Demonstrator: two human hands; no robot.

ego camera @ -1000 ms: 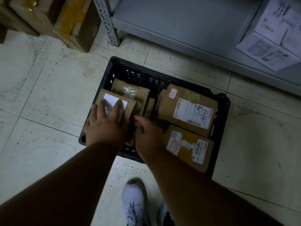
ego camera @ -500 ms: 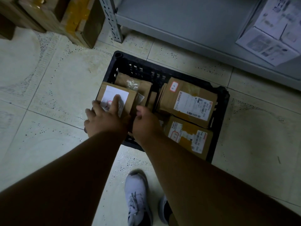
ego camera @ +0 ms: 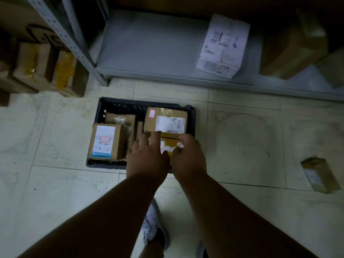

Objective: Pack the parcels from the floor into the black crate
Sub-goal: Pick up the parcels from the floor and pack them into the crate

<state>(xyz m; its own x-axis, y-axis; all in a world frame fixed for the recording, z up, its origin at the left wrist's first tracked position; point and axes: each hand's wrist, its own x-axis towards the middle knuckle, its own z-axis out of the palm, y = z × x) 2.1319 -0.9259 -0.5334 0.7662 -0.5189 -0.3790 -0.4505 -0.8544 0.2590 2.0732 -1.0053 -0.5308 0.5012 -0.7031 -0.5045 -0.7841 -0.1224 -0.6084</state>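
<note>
Parcels fill the black crate [ego camera: 98, 116] on the floor [ego camera: 55, 183]: a labelled box [ego camera: 105, 141] at its left, another box [ego camera: 165, 120] at the far right. Both hands hover over a near-right parcel [ego camera: 170, 144]. Left hand [ego camera: 147, 157] has fingers spread and straight; right hand [ego camera: 188, 157] has fingers loosely curved, gripping nothing visible. One parcel [ego camera: 320, 174] lies on the floor, well right.

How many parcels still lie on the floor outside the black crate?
1. A brown parcel lies on the tiles to the right of the crate, well apart from it. Others may lie outside the view.
</note>
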